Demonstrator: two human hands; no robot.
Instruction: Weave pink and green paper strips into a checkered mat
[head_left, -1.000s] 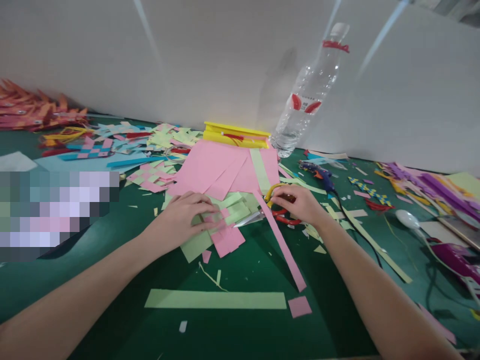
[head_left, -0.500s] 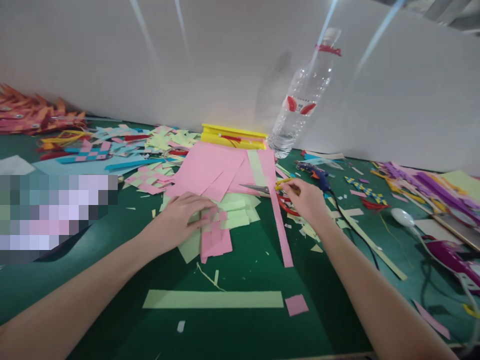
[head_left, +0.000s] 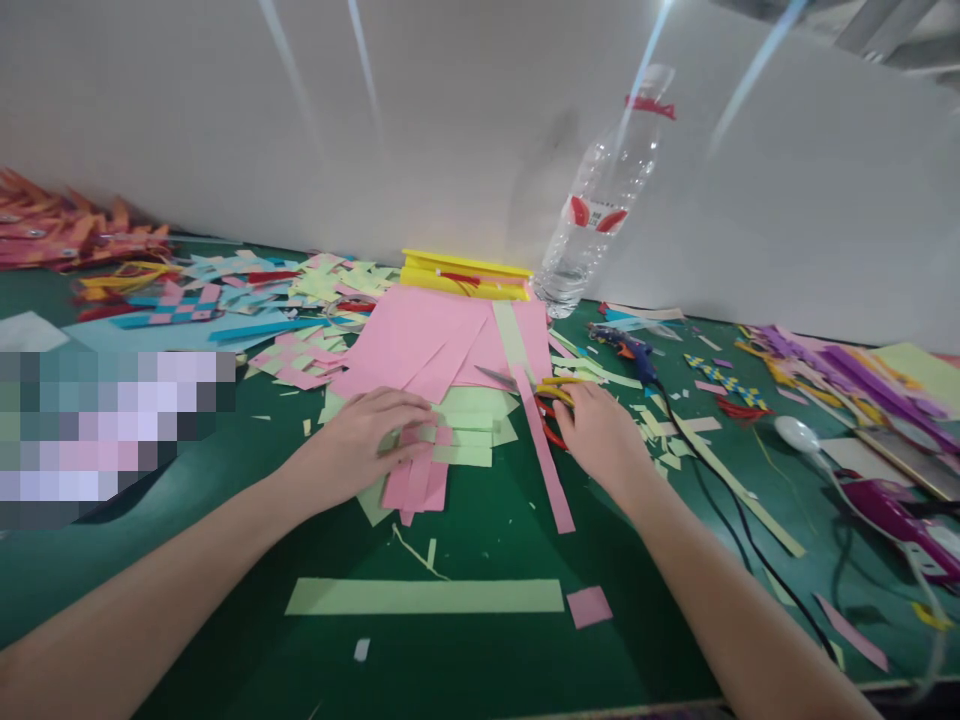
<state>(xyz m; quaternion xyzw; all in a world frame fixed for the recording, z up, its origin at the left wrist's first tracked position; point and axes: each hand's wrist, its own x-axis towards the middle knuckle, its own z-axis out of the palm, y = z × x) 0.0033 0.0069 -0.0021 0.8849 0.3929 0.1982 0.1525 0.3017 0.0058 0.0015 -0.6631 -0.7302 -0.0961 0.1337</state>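
My left hand (head_left: 379,430) bends its fingers and thumb over a small weave of pink and pale green paper strips (head_left: 420,480), holding its left part and hiding some of it. My right hand (head_left: 604,425) is closed at the yellow handle of a pair of scissors (head_left: 551,386), whose blades point left across a pink strip (head_left: 547,460). Red handles (head_left: 553,430) show beneath the right fingers. Pink paper sheets (head_left: 420,335) lie beyond both hands. Nearer me are a pale green strip (head_left: 424,597) and a pink square (head_left: 590,607).
A clear water bottle (head_left: 600,200) leans near the grey partition. A blue glue gun (head_left: 630,350) with a black cord lies right, and a purple corded tool (head_left: 900,520) farther right. Paper scraps (head_left: 345,270) cover the back left, beside a folded yellow piece (head_left: 465,280).
My right hand has come down and slightly left with the scissors, uncovering more pale strips behind it. The woven strips have shifted a little left under my left hand.
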